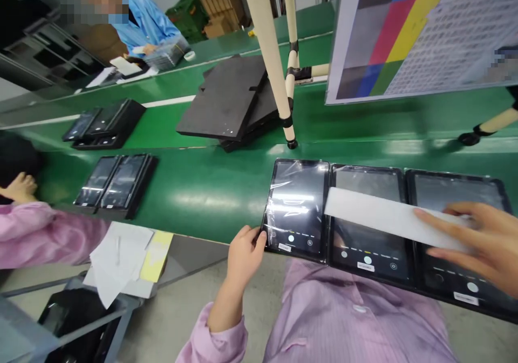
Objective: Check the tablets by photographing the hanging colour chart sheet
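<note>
While right hand [485, 239] holds white strip [376, 214] over 2 tablets [360, 241], left hand [244, 255] pinches leftmost tablet [298, 206].

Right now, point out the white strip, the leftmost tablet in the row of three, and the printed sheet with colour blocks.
White strip [374, 212]: head view, middle of its uncovered face.
Leftmost tablet of the three [297, 209]: head view, middle of its screen.
Printed sheet [421, 35]: head view, middle of its visible face.

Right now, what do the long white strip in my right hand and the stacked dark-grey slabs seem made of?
White strip: matte, perhaps foam or paper; it shows no gloss. Grey slabs: probably dense foam, matte; thick edges, dull faces.
</note>
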Available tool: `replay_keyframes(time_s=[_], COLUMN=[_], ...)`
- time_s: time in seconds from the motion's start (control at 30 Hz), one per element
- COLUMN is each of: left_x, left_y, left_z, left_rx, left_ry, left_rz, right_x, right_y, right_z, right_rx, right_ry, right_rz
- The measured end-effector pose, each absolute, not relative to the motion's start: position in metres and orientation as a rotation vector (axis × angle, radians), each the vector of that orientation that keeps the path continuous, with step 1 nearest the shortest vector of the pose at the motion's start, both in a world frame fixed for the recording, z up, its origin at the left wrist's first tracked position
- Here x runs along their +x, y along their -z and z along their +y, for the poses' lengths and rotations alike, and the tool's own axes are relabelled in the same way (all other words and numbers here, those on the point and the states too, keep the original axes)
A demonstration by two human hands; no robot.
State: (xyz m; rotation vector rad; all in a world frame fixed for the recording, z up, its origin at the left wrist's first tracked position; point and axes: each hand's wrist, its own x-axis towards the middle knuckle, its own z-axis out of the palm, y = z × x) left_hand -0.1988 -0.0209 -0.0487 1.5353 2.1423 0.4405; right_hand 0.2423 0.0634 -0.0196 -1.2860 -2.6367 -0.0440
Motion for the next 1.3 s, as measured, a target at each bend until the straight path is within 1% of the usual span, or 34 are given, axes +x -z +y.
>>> replay_keyframes(time_s=[0.03, 0.13, 0.27, 0.5, 0.63, 1.0, 1.1, 1.17, 1.3], left_x=[-0.199, -0.198, -0.196, -0.197, -0.198, -0.185, -0.186, -0.185, -0.176], left_y=[0.049, 0.049, 0.048, 0.053, 0.061, 0.084, 0.079, 0.069, 0.048], left_z=[-0.022, -0.023, -0.025, -0.031, -0.038, -0.054, -0.05, -0.045, -0.036], left_rx=[1.532, 1.527, 1.532, 1.565, 1.718, 1.955, 2.036, 2.213, 2.586], left_ry=[-0.447, -0.465, -0.462, -0.428, -0.448, -0.526, -0.482, -0.497, -0.577], left_rz=[2.147, 2.15, 2.14, 2.078, 2.03, 2.018, 2.013, 1.951, 1.536], right_x=[0.225, 0.188, 0.176, 0.178, 0.176, 0.188, 0.19, 0.192, 0.198], right_y=[0.022, 0.025, 0.024, 0.018, 0.014, 0.01, 0.011, 0.012, 0.015], right_z=[0.069, 0.073, 0.06, 0.04, 0.04, 0.051, 0.054, 0.056, 0.057], right_rx=[-1.142, -1.133, -1.239, -1.334, -1.355, -1.36, -1.345, -1.345, -1.32], right_ry=[0.142, 0.414, 0.479, 0.275, 0.346, 0.338, 0.294, 0.27, 0.235], right_rz=[-2.684, -2.681, -2.693, -2.803, -2.804, -2.792, -2.781, -2.787, -2.802])
